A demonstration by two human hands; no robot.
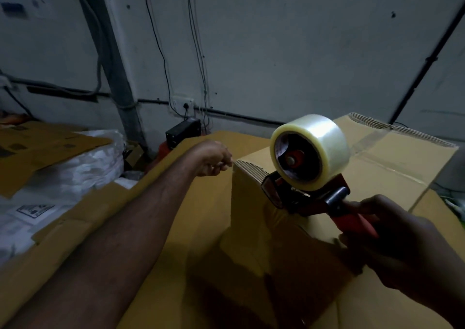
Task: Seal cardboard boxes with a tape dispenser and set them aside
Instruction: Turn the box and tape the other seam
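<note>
A brown cardboard box point(254, 228) stands in front of me with its top flaps folded shut. A strip of clear tape runs over the far right part of the top. My right hand point(392, 238) grips the red handle of a tape dispenser point(302, 192), which carries a fat roll of clear tape point(314, 149) and rests against the box's near top edge. My left hand point(214, 160) reaches forward, its fingers curled at the box's far left top corner, pinching the cardboard edge there.
Flattened cardboard sheets point(45, 147) lie over white plastic bags point(83, 167) at the left. More brown cardboard point(141, 215) lies under and left of the box. A black device point(182, 132) sits by the grey wall under hanging cables.
</note>
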